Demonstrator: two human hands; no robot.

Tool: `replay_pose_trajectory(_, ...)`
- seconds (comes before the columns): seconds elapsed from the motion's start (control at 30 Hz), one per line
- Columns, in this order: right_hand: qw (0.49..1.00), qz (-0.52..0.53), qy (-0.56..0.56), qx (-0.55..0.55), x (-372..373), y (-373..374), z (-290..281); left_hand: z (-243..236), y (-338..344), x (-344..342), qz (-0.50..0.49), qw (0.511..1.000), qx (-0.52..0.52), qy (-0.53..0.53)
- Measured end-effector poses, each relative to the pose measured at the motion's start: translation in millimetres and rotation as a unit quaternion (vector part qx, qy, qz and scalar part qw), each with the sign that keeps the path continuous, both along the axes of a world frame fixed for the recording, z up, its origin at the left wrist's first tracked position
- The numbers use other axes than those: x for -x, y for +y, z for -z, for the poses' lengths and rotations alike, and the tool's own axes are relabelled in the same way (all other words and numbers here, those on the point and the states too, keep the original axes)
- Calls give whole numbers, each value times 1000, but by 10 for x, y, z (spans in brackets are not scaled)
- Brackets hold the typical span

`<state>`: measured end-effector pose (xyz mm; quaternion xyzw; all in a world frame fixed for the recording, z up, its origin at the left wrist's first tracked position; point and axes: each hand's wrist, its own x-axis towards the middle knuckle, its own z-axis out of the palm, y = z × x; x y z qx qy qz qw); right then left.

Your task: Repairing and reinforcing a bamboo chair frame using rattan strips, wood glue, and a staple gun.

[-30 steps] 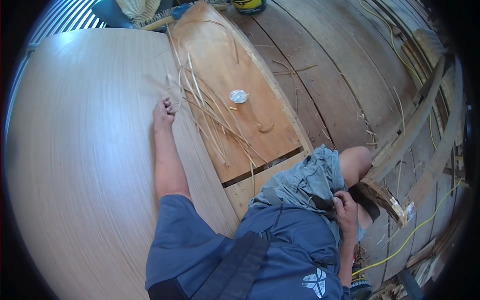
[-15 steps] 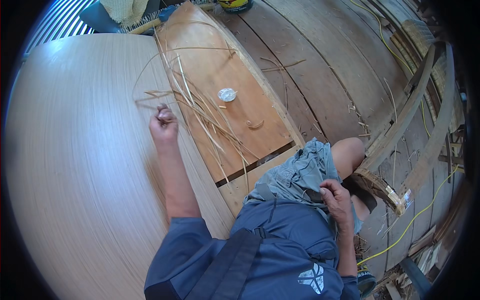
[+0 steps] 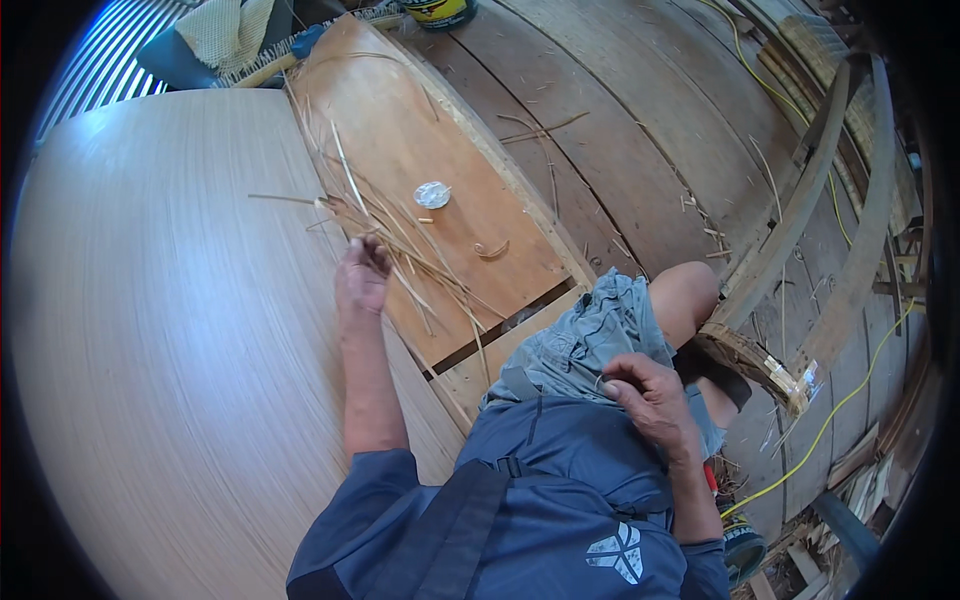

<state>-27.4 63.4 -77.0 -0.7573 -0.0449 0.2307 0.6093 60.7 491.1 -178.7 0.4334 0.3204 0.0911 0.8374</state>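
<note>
My left hand (image 3: 362, 278) is over the right edge of the pale wood-grain panel, its fingers curled beside a loose bundle of thin rattan-like strips (image 3: 420, 258). Whatever may be in its fingers is hidden. The strips lie across an orange-brown plywood board (image 3: 480, 300), some ends reaching over the panel. In front of my lap, my right hand (image 3: 652, 402) is closed in a pinch. A thin, pale, curved piece of strip (image 3: 600, 381) shows at its fingertips. On the board sit a small round white lid-like thing (image 3: 432, 195), a short peg and a curled strip end (image 3: 490, 250).
The large pale panel (image 3: 180, 300) fills the left side. Curved wooden frame pieces (image 3: 800, 230) stand at the right, by a yellow cord (image 3: 850, 410). Scraps litter the plank floor (image 3: 620, 150). A dark tub with a yellow label (image 3: 440, 12) stands at the far edge.
My left hand has come nearer and to the right, toward the bundle. The long strip arching over the board no longer shows there. My right hand has shifted left over my lap.
</note>
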Motion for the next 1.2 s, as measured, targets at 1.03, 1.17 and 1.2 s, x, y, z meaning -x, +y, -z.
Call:
replay_pose_trajectory(1.03, 999, -39, -10, -6, -126, 268, 378, -217, -874, -150, 61, 991, 115, -13)
replay_pose_trajectory(1.17, 976, -108, -130, 138, -5, 193, 36, -426, -440, -320, 63, 997, 47, -26)
replay_pose_trajectory(1.2, 976, -106, -130, 137, 27, 197, -4, -459, -373, -374, 59, 995, 73, -40)
